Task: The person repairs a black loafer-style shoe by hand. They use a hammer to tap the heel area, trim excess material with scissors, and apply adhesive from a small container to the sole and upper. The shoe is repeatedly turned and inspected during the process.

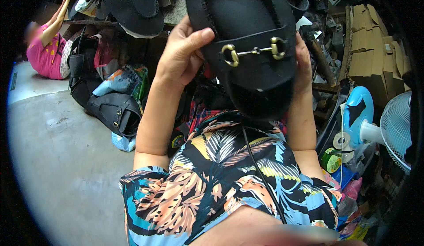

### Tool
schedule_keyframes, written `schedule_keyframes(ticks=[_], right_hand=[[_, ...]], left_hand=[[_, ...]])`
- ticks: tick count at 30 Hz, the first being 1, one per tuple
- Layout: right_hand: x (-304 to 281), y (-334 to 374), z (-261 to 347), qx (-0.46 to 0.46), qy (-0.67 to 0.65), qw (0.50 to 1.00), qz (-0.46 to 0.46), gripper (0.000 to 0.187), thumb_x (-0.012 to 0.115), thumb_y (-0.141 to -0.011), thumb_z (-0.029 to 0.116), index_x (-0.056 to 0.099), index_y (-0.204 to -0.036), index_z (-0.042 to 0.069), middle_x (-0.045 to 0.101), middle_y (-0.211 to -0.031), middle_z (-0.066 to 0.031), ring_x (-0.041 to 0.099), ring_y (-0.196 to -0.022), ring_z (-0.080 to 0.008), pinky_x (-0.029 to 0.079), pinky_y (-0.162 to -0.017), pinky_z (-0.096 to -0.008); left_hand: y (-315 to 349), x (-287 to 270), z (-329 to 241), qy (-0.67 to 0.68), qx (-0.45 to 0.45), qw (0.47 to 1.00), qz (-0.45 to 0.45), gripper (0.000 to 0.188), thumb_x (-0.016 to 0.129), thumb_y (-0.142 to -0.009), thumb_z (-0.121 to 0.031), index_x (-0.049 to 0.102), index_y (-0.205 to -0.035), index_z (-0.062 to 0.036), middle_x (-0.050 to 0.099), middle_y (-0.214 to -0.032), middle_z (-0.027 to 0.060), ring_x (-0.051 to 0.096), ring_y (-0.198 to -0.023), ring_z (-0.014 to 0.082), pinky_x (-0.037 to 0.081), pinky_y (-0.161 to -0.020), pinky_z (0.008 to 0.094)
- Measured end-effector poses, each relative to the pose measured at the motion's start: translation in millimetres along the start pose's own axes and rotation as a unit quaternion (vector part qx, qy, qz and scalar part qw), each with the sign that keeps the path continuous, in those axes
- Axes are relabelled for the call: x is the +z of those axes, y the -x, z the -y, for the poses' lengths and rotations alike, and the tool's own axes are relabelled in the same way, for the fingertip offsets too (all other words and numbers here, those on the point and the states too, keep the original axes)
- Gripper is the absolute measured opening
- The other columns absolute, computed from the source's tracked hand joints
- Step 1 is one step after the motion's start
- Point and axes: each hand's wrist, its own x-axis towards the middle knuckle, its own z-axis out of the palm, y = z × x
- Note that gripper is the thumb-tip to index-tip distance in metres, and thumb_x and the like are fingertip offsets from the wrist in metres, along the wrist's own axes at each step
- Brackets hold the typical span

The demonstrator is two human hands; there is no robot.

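Note:
Between my two hands is a black loafer upper (260, 78), held up close in front of my chest with its rounded toe toward me. A brass-coloured horsebit ornament (256, 51) runs across its strap. My left hand (182, 54) is closed on the upper's left edge, thumb on top and fingers curled beneath. My right hand (302, 63) grips the opposite edge; most of its fingers are hidden behind the upper. Further black shoe pieces (132, 3) lie on the bench just beyond my left hand.
Strung-together black uppers with buckles (115, 113) lie on the grey floor (66, 157) at left. Beyond them sits a person in a pink shirt (48, 52), arms raised. On the right are stacked cardboard pieces (373, 47), a blue and white fan (395, 129) and thread spools (341, 141).

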Motion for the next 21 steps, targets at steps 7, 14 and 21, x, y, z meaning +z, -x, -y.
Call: schedule_keyframes(ticks=[7,14,21], right_hand=[[-19.3,-16.4,-16.0,0.072,-0.038,0.996,-0.032,0.051,0.070,-0.084,0.017,0.049,-0.127,-0.002,0.064,-0.117,-0.0124,0.066,-0.101,-0.0189,0.055,-0.089,-0.0326],[-22.9,-13.2,-17.0,0.139,-0.123,0.976,-0.113,0.042,0.063,-0.086,0.016,0.054,-0.123,-0.001,0.066,-0.112,-0.0123,0.067,-0.097,-0.0201,0.057,-0.085,-0.0351],[-13.6,-6.4,-17.2,0.113,-0.124,0.982,-0.089,0.045,0.065,-0.086,0.017,0.052,-0.125,-0.001,0.065,-0.114,-0.0131,0.066,-0.100,-0.0216,0.056,-0.087,-0.0360]], left_hand=[[-10.7,-18.6,9.9,-0.081,-0.015,0.994,-0.078,0.040,0.075,-0.079,-0.003,0.056,-0.114,0.0029,0.068,-0.101,0.0123,0.069,-0.088,0.0198,0.058,-0.080,0.0312],[-5.4,-31.0,13.0,0.073,-0.089,0.989,-0.094,0.043,0.075,-0.081,-0.016,0.057,-0.117,-0.0017,0.067,-0.109,0.0065,0.065,-0.100,0.0165,0.057,-0.084,0.0291],[-1.0,-17.5,14.3,-0.023,-0.057,0.998,-0.028,0.049,0.077,-0.076,-0.008,0.054,-0.118,0.0002,0.066,-0.104,0.0107,0.067,-0.092,0.0182,0.058,-0.080,0.0323]])
